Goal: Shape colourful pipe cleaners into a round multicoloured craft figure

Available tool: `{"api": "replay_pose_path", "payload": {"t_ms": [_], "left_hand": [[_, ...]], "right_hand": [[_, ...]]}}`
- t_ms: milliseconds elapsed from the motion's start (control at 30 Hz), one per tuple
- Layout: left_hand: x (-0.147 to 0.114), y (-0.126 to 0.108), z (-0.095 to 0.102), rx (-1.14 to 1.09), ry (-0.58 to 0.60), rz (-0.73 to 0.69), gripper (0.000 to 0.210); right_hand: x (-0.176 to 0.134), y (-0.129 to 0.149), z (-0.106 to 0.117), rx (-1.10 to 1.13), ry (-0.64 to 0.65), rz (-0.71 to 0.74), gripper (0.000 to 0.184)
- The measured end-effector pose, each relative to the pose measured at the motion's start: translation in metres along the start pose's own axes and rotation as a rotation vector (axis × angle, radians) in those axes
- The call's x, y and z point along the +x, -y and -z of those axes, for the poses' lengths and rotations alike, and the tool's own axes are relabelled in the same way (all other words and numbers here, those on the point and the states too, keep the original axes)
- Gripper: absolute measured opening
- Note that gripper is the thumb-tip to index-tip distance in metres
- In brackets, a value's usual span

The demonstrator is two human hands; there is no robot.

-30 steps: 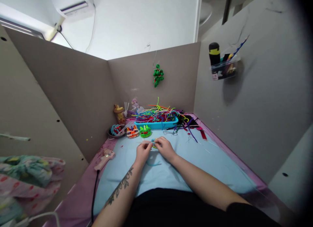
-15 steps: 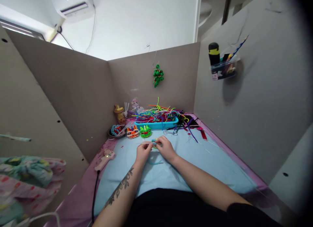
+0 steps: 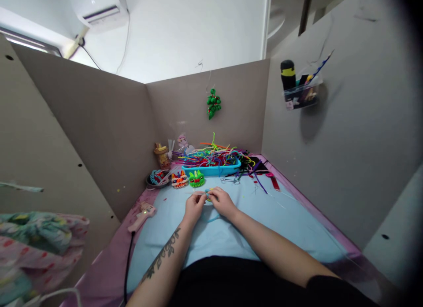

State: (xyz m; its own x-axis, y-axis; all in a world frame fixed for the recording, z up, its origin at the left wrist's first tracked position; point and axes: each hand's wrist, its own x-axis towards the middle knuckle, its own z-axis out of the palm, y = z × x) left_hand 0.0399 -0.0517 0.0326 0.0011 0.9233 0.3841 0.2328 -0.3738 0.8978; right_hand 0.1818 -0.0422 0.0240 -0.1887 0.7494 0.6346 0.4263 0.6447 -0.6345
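Both of my hands meet over the blue cloth in the middle of the table. My left hand point(image 3: 194, 205) is closed in a pinch, with a thin pale strip pointing out to its left. My right hand point(image 3: 223, 202) pinches the same small bundle from the other side, its fingers bent. Between the fingertips shows a light-blue pipe cleaner point(image 3: 212, 219), whose loose tail curves below the hands, with a bit of yellow beside it. Fingers cover most of this piece. Just beyond stand a green pipe-cleaner animal head point(image 3: 197, 179) and an orange-and-white one point(image 3: 179, 179).
A blue tray point(image 3: 211, 170) heaped with colourful pipe cleaners stands at the back. Left of it are a dark bowl point(image 3: 157, 179) and a jar point(image 3: 161, 156). A pink glue gun point(image 3: 142, 217) with a black cord lies left. Scissors point(image 3: 230, 180) lie before the tray. Grey panels enclose the table.
My fingers shift slightly around the blue piece, and the right fingers lie a little flatter over it. The pipe cleaner's tail has moved slightly. Everything else stays in place.
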Motion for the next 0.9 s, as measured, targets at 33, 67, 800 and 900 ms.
{"api": "replay_pose_path", "payload": {"t_ms": [33,67,800,900], "left_hand": [[0.000,-0.001,0.000,0.002,0.000,0.007,0.025],[-0.001,-0.002,0.000,0.002,-0.001,0.014,0.025],[-0.001,0.001,0.002,0.074,0.028,0.004,0.027],[-0.002,-0.004,0.001,0.079,0.037,0.021,0.030]], "right_hand": [[0.000,0.000,0.000,-0.007,0.000,-0.003,0.016],[0.000,-0.001,0.000,-0.013,-0.002,-0.008,0.016],[-0.001,-0.003,0.000,-0.010,-0.100,-0.025,0.011],[-0.001,-0.003,0.000,-0.033,-0.097,-0.016,0.010]]}}
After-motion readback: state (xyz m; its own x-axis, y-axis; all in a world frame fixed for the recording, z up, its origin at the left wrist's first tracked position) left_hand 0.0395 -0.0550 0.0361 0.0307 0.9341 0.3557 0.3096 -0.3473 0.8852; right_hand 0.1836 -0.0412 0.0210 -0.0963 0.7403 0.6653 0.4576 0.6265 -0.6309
